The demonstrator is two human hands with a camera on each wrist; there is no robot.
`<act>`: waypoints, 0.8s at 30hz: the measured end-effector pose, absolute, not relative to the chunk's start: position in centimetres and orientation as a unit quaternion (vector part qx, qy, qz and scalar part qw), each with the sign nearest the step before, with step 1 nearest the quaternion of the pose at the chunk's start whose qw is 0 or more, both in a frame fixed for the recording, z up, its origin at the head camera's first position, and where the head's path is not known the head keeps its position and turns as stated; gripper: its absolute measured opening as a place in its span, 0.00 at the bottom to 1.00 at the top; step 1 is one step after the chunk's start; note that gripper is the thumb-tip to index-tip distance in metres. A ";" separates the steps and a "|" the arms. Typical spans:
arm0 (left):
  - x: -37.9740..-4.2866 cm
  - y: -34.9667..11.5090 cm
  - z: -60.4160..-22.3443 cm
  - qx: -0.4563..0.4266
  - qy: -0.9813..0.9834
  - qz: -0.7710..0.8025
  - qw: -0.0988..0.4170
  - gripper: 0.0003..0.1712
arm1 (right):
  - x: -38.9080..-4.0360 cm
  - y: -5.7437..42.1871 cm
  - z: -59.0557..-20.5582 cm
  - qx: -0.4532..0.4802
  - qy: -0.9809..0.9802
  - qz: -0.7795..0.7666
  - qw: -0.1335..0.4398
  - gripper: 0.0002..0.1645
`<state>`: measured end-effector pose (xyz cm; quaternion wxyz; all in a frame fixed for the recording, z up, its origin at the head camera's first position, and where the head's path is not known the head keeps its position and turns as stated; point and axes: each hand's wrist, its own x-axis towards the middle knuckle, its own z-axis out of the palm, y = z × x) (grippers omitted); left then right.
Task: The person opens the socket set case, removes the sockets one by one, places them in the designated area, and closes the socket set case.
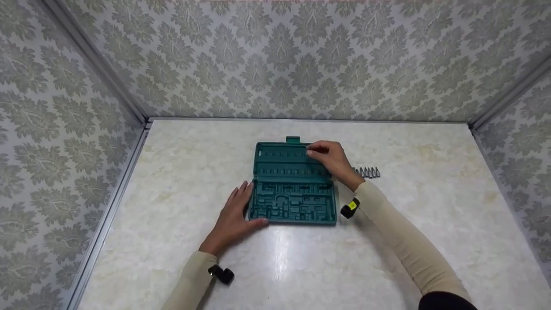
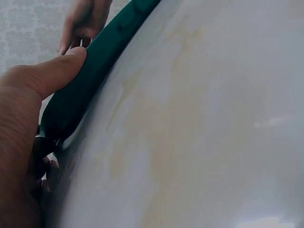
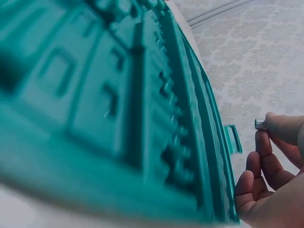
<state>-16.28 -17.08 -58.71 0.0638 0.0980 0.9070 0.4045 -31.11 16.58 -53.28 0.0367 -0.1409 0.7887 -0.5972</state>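
Note:
A green molded tool case (image 1: 293,222) lies unfolded on the table, its lid half at the back and its deeper recessed half toward me. My left hand (image 1: 234,215) rests at the near left corner, fingers straight along the left side and thumb (image 2: 71,59) on the front rim. Over the right part of the lid half, my right hand (image 1: 333,159) pinches a small silver socket (image 3: 260,123) between thumb and index finger. The other fingers curl loosely below. A small pale piece (image 1: 259,153) sits at the lid half's left end.
Right of the case, partly behind my right wrist, a dark row of pointed zigzag shapes (image 1: 371,172) lies on the marbled table (image 1: 181,172). Its exact kind is unclear. Patterned walls (image 1: 280,56) enclose the back and sides. The lid's latch tab (image 1: 293,139) sticks out at the back.

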 end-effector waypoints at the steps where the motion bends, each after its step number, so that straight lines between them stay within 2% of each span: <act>1: -16.3 -17.1 -58.7 0.098 0.907 0.404 0.065 0.70 | -30.8 17.1 -53.3 -0.137 0.796 -0.589 0.036 0.18; 24: -16.3 -17.1 -58.8 0.095 0.907 0.406 0.065 0.69 | -26.4 26.9 -52.4 -0.077 0.838 -0.539 0.015 0.21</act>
